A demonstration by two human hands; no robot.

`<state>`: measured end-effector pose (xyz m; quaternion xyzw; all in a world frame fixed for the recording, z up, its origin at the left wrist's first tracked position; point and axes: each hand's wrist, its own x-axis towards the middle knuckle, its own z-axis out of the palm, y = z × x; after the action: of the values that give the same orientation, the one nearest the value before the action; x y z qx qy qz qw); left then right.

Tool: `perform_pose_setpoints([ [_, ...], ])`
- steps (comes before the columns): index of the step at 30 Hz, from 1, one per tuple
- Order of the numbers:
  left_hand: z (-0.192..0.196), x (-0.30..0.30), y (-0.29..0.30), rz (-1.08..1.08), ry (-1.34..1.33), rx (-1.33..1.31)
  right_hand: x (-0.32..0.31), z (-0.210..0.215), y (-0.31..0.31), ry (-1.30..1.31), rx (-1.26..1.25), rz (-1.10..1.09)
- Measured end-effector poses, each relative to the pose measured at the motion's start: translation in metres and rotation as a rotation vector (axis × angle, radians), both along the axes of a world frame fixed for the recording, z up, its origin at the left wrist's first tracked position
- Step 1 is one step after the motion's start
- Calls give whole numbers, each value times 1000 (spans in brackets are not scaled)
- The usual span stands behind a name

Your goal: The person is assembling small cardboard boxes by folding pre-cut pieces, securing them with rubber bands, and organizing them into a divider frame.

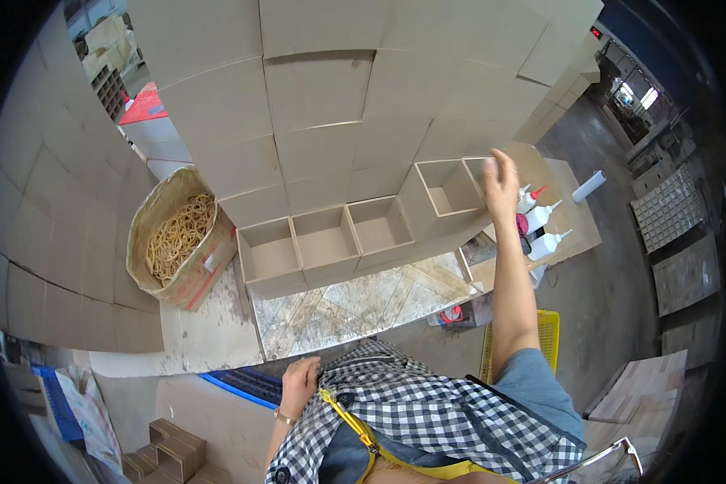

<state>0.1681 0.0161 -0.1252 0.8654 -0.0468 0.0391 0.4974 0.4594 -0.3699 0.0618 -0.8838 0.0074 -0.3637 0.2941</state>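
Observation:
My right hand point(502, 187) reaches forward to the right end of a row of open-topped, light-brown boxes. Its thumb and fingers curl about the upper edge of the end box point(475, 168), which the hand partly covers. Beside that box stands another raised box point(452, 184). Three lower boxes, a left one point(271, 252), a middle one point(324, 234) and a right one point(381, 224), continue the row leftward. Close to my body, just off the table's front edge, my left hand point(300, 381) hangs with its fingers curled together and nothing visible in them.
Under the row lies a stained worktable point(355, 310). A sack-lined carton of rubber bands point(181, 238) stands left. Behind rises a wall of stacked light-brown boxes point(323, 89). White squeeze bottles point(547, 244) and a white roll point(590, 186) sit right; a yellow crate point(548, 335) is below.

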Motion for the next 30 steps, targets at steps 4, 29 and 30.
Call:
perform_pose_setpoints([
  [4, -4, -13, 8, 52, 57, -19, -15, -25, -39, -301, 395, -342],
  [29, -11, -3, -8, -88, 39, 6, 12, -150, -90, 29, 820, -79],
  [30, -10, -2, -10, -92, 43, -2, 13, -150, -91, 31, 824, -74],
])
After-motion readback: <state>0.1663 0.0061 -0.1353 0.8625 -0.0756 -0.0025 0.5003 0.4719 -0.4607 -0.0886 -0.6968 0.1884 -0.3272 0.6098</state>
